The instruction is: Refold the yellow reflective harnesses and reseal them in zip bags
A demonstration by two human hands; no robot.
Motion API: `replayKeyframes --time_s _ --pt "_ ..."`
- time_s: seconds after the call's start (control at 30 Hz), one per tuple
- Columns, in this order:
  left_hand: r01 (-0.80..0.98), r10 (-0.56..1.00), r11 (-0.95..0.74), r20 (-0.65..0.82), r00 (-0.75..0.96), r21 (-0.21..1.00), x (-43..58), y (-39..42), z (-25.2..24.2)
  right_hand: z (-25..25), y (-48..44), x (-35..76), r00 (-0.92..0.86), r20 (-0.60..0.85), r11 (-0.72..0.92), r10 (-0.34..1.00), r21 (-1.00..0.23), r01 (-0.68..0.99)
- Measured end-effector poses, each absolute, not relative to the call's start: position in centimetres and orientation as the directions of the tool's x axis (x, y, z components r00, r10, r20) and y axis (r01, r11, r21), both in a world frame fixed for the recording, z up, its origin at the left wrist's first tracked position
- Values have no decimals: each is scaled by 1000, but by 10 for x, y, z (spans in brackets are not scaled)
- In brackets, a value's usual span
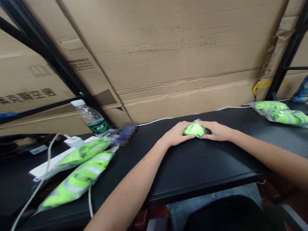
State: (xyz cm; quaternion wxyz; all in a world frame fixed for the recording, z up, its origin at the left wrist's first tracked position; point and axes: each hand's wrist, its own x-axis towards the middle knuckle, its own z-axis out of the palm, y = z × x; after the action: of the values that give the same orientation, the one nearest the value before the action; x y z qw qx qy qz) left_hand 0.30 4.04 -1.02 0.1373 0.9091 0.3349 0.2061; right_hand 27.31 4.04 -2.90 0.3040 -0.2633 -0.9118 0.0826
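On the black table [199,163], a clear plastic bag of neon-green reflective straps [195,129] lies between my two hands. My left hand [176,132] grips its left side, with the thumb along the near edge. At the bag's right end, the fingers of my right hand [218,131] are closed on the plastic, near a thin red line that looks like the bag's seal. Parts of the bag are hidden under the fingers of both hands.
Similar bags of green straps lie at the left [79,179] and far right [286,115]. A water bottle [96,120], a white power strip [45,166] and cables are at the left. Cardboard [178,57] stands behind, between black metal posts [57,64].
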Motion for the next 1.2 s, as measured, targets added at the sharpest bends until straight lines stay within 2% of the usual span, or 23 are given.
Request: replayKeyframes --time_s 0.13,0.43,0.57,0.67,0.77,0.93,1.07,1.2 --pt "540 655 -745 278 703 391 5 40 -10 -24 39 274 -692 486 845 533 -351 404" --pt "520 642 -757 305 704 395 14 34 -3 -27 39 264 -548 625 831 556 -399 388" --pt "516 629 -766 282 725 383 19 29 0 -19 35 267 -557 594 814 580 -417 404" --pt "536 640 -758 263 722 372 22 26 0 -13 29 267 -617 503 795 605 -423 435" --pt "558 658 -742 245 712 372 23 24 -3 -10 24 266 -665 432 791 610 -383 477" --pt "607 708 -698 243 663 380 22 28 -6 -12 28 266 -688 497 849 528 -283 447" --pt "562 666 -736 254 701 378 19 33 0 -8 30 268 -698 525 873 487 -261 412" --pt "550 670 -729 265 693 407 17 37 6 -1 26 270 -643 559 851 523 -302 429"
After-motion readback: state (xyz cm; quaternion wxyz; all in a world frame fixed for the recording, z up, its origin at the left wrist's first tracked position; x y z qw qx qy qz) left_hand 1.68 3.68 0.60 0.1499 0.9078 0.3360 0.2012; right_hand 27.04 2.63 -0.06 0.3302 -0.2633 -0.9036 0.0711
